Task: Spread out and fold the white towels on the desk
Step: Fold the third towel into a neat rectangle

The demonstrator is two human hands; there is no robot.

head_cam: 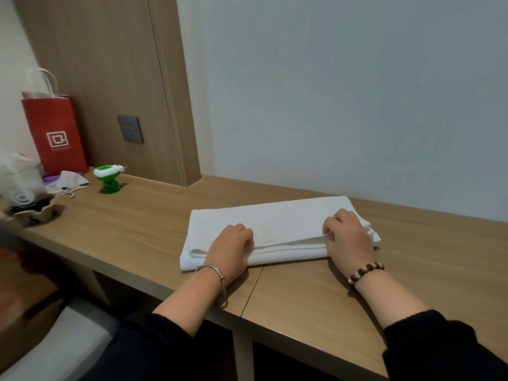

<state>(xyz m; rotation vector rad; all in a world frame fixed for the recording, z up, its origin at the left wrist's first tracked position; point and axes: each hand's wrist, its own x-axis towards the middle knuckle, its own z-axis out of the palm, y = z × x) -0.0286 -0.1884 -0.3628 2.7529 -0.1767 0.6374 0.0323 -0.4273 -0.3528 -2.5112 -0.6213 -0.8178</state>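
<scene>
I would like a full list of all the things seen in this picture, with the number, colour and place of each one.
towel: one, white, folded, in the middle of the desk
desk: one, light wood, along the wall
paper bag: one, red with white handles, standing at the desk's far left
small gadget: one, green and white, on the desk right of the bag
cloth pouch: one, beige, between bag and gadget
wall socket: one, dark grey, on the wooden panel above the gadget
bangle: one, silver, left wrist
bead bracelet: one, brown and pale, right wrist
left hand: grips the towel's near edge
right hand: pinches the towel's upper layer
</scene>
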